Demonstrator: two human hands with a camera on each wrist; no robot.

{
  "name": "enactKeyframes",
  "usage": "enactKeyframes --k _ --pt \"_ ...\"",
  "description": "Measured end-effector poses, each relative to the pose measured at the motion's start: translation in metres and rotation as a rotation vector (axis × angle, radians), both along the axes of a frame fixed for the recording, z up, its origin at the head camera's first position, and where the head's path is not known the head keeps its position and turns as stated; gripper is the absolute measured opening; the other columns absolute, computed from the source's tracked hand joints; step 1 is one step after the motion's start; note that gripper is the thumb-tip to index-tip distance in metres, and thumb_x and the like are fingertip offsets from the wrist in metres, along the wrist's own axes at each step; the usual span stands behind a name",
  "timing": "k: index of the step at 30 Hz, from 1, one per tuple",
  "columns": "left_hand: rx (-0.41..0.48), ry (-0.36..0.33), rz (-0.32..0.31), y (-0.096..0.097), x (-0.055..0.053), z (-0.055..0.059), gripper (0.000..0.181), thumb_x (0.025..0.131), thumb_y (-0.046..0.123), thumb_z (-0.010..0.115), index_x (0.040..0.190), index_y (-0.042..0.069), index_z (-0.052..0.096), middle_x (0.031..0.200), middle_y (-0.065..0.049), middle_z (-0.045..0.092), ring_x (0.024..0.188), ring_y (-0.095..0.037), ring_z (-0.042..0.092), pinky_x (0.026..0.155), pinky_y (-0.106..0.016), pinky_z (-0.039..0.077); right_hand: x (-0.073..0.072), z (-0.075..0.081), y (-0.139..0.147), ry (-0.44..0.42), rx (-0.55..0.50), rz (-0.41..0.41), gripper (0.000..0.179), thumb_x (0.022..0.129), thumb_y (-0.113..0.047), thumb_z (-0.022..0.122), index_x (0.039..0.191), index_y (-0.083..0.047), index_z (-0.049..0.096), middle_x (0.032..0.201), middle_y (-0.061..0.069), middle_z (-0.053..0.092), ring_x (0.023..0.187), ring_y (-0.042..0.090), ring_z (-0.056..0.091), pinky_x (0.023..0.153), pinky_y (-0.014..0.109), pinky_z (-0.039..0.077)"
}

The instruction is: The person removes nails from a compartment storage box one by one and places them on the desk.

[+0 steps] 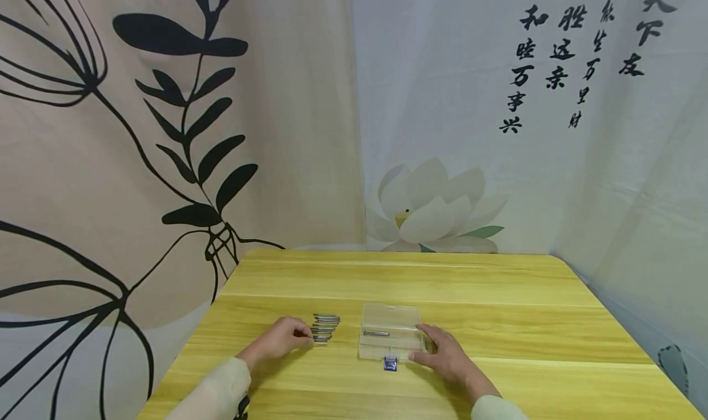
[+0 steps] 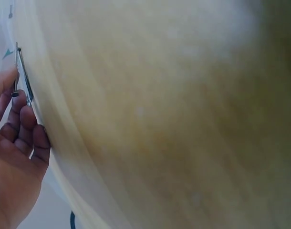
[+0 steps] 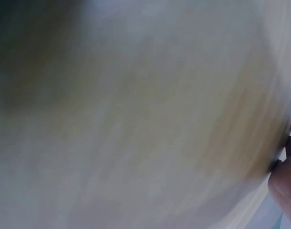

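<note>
Several metal nails point(image 1: 326, 326) lie side by side in a row on the table. At their left edge is my left hand point(image 1: 284, 337). In the left wrist view, its thumb and fingers point(image 2: 27, 119) pinch a thin nail point(image 2: 15, 71) with its head downward; other nails show just behind it. A clear plastic box point(image 1: 387, 350) stands open to the right of the row, with a single nail point(image 1: 376, 333) lying in it. My right hand point(image 1: 445, 353) grips the box's right side, thumb at the near corner and fingers at the far one. In the right wrist view only part of this hand shows.
A small blue label point(image 1: 390, 364) sits at the front edge of the box. The yellow wood-grain table point(image 1: 498, 321) has rounded far corners and ends at printed curtains point(image 1: 310, 131) behind and along both sides.
</note>
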State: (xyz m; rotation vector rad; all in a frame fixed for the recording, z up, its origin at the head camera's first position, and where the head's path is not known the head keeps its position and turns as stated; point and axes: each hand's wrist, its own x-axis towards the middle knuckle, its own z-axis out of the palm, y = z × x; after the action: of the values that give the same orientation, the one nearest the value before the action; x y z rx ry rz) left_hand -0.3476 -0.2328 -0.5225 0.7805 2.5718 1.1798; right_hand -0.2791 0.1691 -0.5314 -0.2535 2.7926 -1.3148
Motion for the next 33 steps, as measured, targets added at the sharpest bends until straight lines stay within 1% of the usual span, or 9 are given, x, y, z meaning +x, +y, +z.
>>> enactKeyframes --k 5,11,15,17,21,25,27,31,33 --pt "-0.020 0.030 -0.008 0.001 -0.001 -0.002 0.006 0.091 0.013 0.073 0.086 0.011 0.074 0.085 0.006 0.065 0.071 -0.008 0.053 0.062 -0.025 0.046 -0.001 -0.001 0.000 0.003 0.003 -0.002 0.073 0.084 -0.035 0.080 0.144 -0.007 0.051 0.146 0.032 0.040 0.135 0.055 0.031 0.106 0.069 0.023" --pt "-0.016 0.017 -0.024 0.001 -0.002 -0.003 0.006 0.090 0.011 0.075 0.087 0.005 0.074 0.087 0.003 0.065 0.075 -0.010 0.056 0.064 -0.026 0.048 -0.001 -0.002 0.001 -0.003 0.003 0.000 0.073 0.084 -0.035 0.080 0.145 -0.008 0.050 0.147 0.031 0.038 0.135 0.055 0.029 0.106 0.070 0.022" --pt "-0.018 0.017 -0.017 0.001 -0.001 -0.002 0.006 0.089 0.011 0.075 0.087 0.005 0.074 0.087 0.003 0.065 0.075 -0.011 0.056 0.062 -0.026 0.047 0.000 -0.001 0.001 -0.001 0.003 0.000 0.073 0.084 -0.036 0.080 0.145 -0.007 0.050 0.147 0.031 0.039 0.135 0.055 0.029 0.106 0.069 0.022" --pt "-0.022 0.029 -0.012 0.001 -0.001 0.000 0.006 0.089 0.011 0.076 0.087 0.006 0.074 0.086 0.003 0.066 0.073 -0.011 0.055 0.061 -0.026 0.047 0.000 -0.001 0.000 0.003 0.000 0.000 0.073 0.084 -0.035 0.080 0.144 -0.007 0.050 0.147 0.032 0.039 0.135 0.055 0.030 0.106 0.069 0.022" --pt "-0.033 0.029 0.002 0.001 -0.001 0.004 0.008 0.088 0.014 0.076 0.088 0.007 0.074 0.085 0.003 0.066 0.072 -0.011 0.055 0.060 -0.026 0.046 0.001 0.000 0.000 0.002 -0.005 -0.002 0.073 0.084 -0.035 0.080 0.144 -0.007 0.050 0.146 0.032 0.040 0.135 0.055 0.031 0.106 0.069 0.023" --pt "-0.035 0.004 0.009 0.003 -0.002 0.010 0.005 0.089 0.013 0.075 0.090 0.008 0.074 0.086 0.004 0.067 0.076 -0.013 0.057 0.064 -0.027 0.048 0.001 -0.001 0.001 -0.004 -0.012 -0.003 0.073 0.084 -0.035 0.080 0.144 -0.007 0.050 0.147 0.031 0.039 0.135 0.055 0.030 0.106 0.069 0.023" --pt "-0.032 0.004 0.010 0.004 -0.002 0.013 0.004 0.090 0.012 0.074 0.091 0.008 0.074 0.086 0.004 0.067 0.078 -0.014 0.058 0.066 -0.028 0.048 0.001 -0.002 0.001 -0.008 -0.012 -0.003 0.074 0.084 -0.036 0.079 0.145 -0.007 0.050 0.147 0.031 0.039 0.135 0.054 0.030 0.106 0.069 0.022" --pt "-0.021 0.003 0.018 0.011 -0.004 0.021 0.007 0.093 0.013 0.071 0.095 0.007 0.073 0.089 0.002 0.068 0.080 -0.015 0.060 0.069 -0.031 0.050 0.000 -0.003 0.001 -0.015 -0.012 -0.003 0.074 0.084 -0.038 0.079 0.145 -0.008 0.049 0.148 0.031 0.038 0.136 0.054 0.029 0.106 0.070 0.021" --pt "-0.016 -0.009 0.028 0.017 -0.006 0.026 0.010 0.094 0.015 0.069 0.098 0.006 0.073 0.092 0.003 0.068 0.081 -0.015 0.060 0.070 -0.032 0.050 -0.001 -0.004 0.002 -0.022 -0.014 -0.003 0.075 0.084 -0.039 0.079 0.146 -0.008 0.049 0.149 0.030 0.037 0.137 0.054 0.028 0.106 0.070 0.021"
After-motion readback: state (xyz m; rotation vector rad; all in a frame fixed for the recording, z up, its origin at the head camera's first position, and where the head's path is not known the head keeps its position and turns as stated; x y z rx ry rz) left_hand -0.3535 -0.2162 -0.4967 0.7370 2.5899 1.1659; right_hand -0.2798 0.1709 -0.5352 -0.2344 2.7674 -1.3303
